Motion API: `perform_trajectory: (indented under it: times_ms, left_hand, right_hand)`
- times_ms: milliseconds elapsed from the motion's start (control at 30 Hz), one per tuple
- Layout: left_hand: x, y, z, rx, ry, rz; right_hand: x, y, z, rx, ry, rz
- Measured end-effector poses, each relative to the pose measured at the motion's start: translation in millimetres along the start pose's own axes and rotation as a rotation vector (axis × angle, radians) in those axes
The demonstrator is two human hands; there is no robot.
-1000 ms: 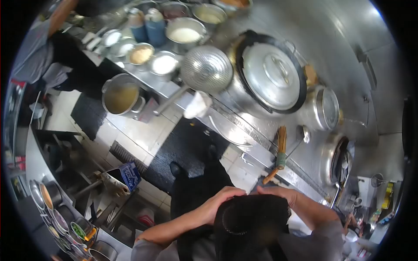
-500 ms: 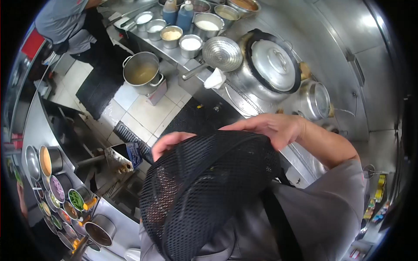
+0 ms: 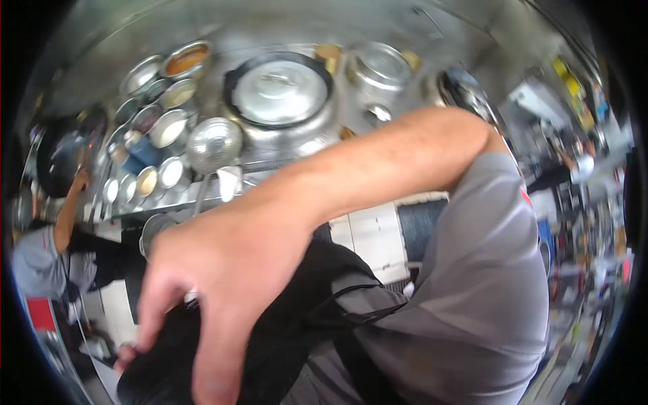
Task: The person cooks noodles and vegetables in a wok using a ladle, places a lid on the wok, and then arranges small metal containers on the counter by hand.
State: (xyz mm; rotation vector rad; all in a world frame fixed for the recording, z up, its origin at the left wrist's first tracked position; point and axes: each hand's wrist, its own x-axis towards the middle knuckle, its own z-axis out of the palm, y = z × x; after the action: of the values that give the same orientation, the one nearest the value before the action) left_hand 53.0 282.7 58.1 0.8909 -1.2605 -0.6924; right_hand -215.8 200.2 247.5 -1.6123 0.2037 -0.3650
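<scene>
My right hand [image 3: 226, 260] reaches across from the right, blurred by motion. Its thumb and fingers straddle a dark, soft-looking item [image 3: 158, 368], which looks like the black mesh cap from the earlier view; the grip is partly hidden. At the far left edge of this item shows a small bit of fingertip [image 3: 126, 354], perhaps of my left hand, the rest of which is hidden. More black cloth [image 3: 331, 270] lies across my front, beside my grey shirt [image 3: 472, 283].
A steel counter carries a large lidded pot [image 3: 280, 94], a perforated strainer [image 3: 214, 145], blue bottles [image 3: 140, 148] and several seasoning bowls. Another lidded pot [image 3: 381, 67] stands farther right. A co-worker [image 3: 50, 260] is at the left by a wok [image 3: 64, 158]. A person [image 3: 577, 165] stands far right.
The view has swung right. My right hand has moved left and down, across my front. The black mesh cap, held in both hands before, has moved to the lower left; my left hand is mostly lost to view.
</scene>
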Motion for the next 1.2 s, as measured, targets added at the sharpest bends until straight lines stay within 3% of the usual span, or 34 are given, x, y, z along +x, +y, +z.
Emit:
perform_trajectory:
  times_ms: [133, 467, 1200]
  left_hand:
    - [15, 8, 20, 0.045, -0.099, 0.081]
    - [29, 17, 40, 0.1, -0.208, 0.129]
    - [23, 41, 32, 0.184, -0.148, 0.166]
  right_hand:
    - [-32, -25, 13, -0.141, 0.091, -0.039]
    - [-64, -4, 5, -0.161, 0.157, -0.187]
    - [-37, 16, -6, -0.075, 0.017, -0.246]
